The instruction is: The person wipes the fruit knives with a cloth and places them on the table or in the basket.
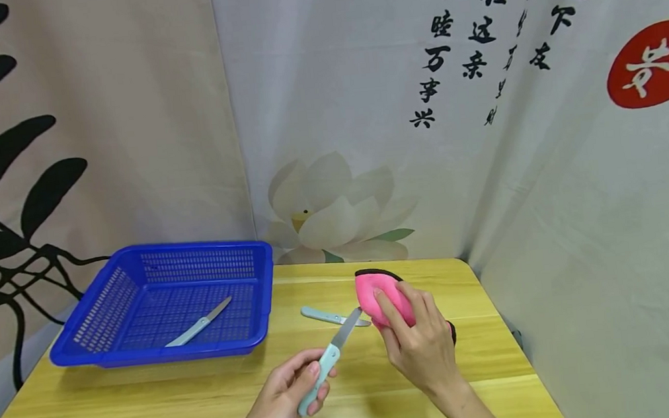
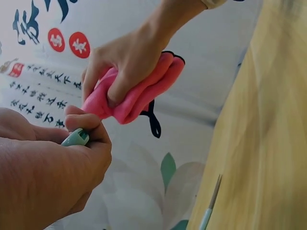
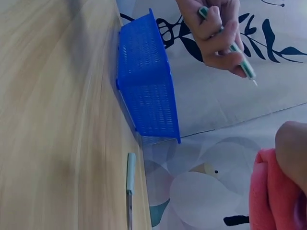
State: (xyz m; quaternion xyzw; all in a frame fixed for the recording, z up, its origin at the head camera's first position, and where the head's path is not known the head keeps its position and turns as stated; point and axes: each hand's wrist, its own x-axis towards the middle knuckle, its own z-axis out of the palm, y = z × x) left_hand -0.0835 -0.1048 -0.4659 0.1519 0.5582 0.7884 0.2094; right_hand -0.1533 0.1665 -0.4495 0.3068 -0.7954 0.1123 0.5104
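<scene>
My left hand [image 1: 291, 395] grips a folding knife by its light-blue handle [image 1: 320, 376], with the blade [image 1: 347, 327] pointing up and to the right. In my right hand [image 1: 420, 341] is a folded pink cloth [image 1: 377, 291] with black edging, pinched between thumb and fingers. The blade's tip is close to the cloth in the head view; whether they touch I cannot tell. A black loop [image 2: 153, 122] hangs from the cloth in the left wrist view. Behind the held blade, a second light-blue knife [image 1: 322, 314] lies on the table.
To the left stands a blue plastic basket [image 1: 267, 294] with mesh walls. Another knife [image 1: 198, 324] with a light-blue handle lies inside it. The wooden table [image 1: 167, 409] ends at a printed curtain [image 1: 331, 103] behind and at a pale curtain on the right.
</scene>
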